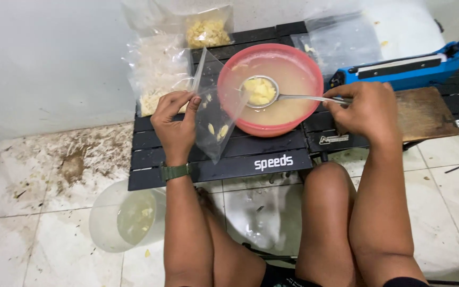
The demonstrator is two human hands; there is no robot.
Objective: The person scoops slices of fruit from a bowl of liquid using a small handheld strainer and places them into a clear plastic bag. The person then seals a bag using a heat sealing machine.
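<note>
— Head view, looking down: what have my hands got?

— My left hand (pixel 175 121), with a green strap at the wrist, is pinched shut on the top edge of a clear plastic bag (pixel 213 114); the bag hangs open just left of a round pink plastic bowl (pixel 229 79), and a few pale yellow pieces lie inside it; my right hand (pixel 365 109) is closed around the handle of a long metal ladle (pixel 260 91), fingers wrapped on the far end of the handle.

— And where is the ladle's cup?

— Inside the pink bowl, near its middle, loaded with pale yellow chunks; cloudy liquid fills the bowl around it; the bowl sits on a low black slatted table (pixel 251 159).

— What else is on that table?

— To the far left, two filled clear bags (pixel 158 74) of pale pieces, one behind the other; to the far right, an empty clear bag (pixel 341 42) and a blue heat sealer (pixel 399 72) with a brown wooden board (pixel 426 111) just near of it.

— Anything on the floor?

— A translucent plastic tub (pixel 126 218) holding cloudy liquid stands on the stained white tiles, near and left of the table, beside my left knee.
</note>
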